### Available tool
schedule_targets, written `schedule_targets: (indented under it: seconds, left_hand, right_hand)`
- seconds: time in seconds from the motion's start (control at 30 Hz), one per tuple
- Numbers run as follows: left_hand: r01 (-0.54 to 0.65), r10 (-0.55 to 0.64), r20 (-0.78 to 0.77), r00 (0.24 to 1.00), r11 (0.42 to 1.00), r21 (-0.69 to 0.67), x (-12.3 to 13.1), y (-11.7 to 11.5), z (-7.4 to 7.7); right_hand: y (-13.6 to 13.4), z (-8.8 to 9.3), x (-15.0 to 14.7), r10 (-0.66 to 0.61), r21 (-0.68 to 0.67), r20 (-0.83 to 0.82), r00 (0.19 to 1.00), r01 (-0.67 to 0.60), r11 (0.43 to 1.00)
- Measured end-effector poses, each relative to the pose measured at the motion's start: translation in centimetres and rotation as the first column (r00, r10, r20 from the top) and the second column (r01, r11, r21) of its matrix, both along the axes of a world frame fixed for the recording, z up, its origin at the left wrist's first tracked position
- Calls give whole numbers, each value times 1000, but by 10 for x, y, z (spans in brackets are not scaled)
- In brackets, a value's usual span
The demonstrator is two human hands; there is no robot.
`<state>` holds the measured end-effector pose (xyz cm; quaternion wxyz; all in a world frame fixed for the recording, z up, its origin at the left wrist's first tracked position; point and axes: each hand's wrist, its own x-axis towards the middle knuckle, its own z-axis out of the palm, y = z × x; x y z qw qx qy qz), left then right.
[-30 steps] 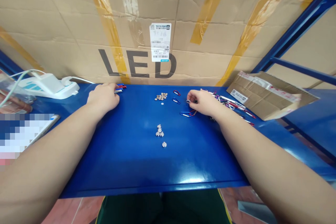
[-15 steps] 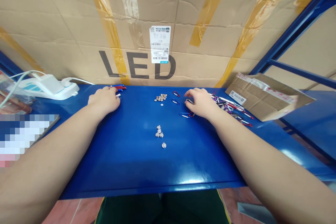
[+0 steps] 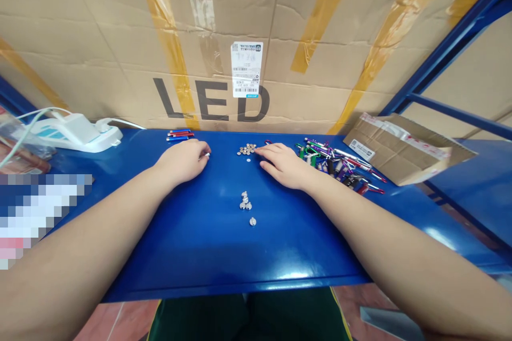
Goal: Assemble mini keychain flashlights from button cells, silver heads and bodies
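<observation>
My left hand [image 3: 182, 161] is curled just above the blue table, right of a small row of blue and red metal tubes [image 3: 180, 136]. A tiny pale tip shows at its fingertips; the rest of what it holds is hidden. My right hand [image 3: 285, 165] reaches leftward with fingers stretched out, its fingertips at the edge of a cluster of small round button cells [image 3: 246, 149]. A red carabiner [image 3: 268, 142] shows partly behind that hand. Nearer to me lie several silver slotted caps [image 3: 245, 203], one of them apart from the others.
Right of my right hand is a heap of coloured small flashlights and carabiners [image 3: 340, 165]. Beyond it stands an open cardboard box [image 3: 404, 146]. A white power strip [image 3: 80, 136] with cables lies at the left. A large carton [image 3: 216, 21] walls off the back.
My left hand has moved right, away from the tubes, toward the middle. My right hand has moved left from the carabiners to the button cells.
</observation>
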<state>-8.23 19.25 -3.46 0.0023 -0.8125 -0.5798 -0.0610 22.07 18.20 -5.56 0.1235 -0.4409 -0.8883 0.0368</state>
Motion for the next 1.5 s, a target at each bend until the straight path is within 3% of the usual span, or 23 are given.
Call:
schedule_targets:
  seconds: [0.2, 0.37, 0.57, 0.83, 1.0, 1.13, 1.3, 1.5]
  left_hand:
    - [133, -130, 83, 988, 991, -27, 3, -4, 0]
    - [151, -148, 86, 985, 988, -28, 1, -2, -2]
    - [148, -145, 77, 986, 989, -25, 1, -4, -2]
    - [235, -229, 149, 962, 972, -24, 5, -7, -1]
    - [387, -350, 316, 882, 920, -59, 23, -22, 2]
    - [454, -380, 449, 809, 889, -66, 39, -32, -2]
    - [449, -339, 543, 768, 890, -78, 46, -32, -8]
    - [431, -303, 562, 770, 896, -106, 44, -30, -8]
  right_hand:
    - [4, 9, -10, 22, 32, 47, 999, -23, 999]
    - [19, 9, -24, 138, 6, 27, 990, -138, 990]
    - [19, 12, -26, 210, 80, 61, 976, -215, 973]
    - [-10, 31, -22, 209, -103, 105, 972, -199, 975]
    - [-17, 27, -21, 185, -94, 52, 981, -179, 979]
    - [-16, 24, -20, 186, -54, 37, 982, -184, 981]
    - [-10, 19, -19, 241, -16, 6, 971, -240, 971]
    - [-8, 12, -23, 343, 18, -8, 939, -343, 939]
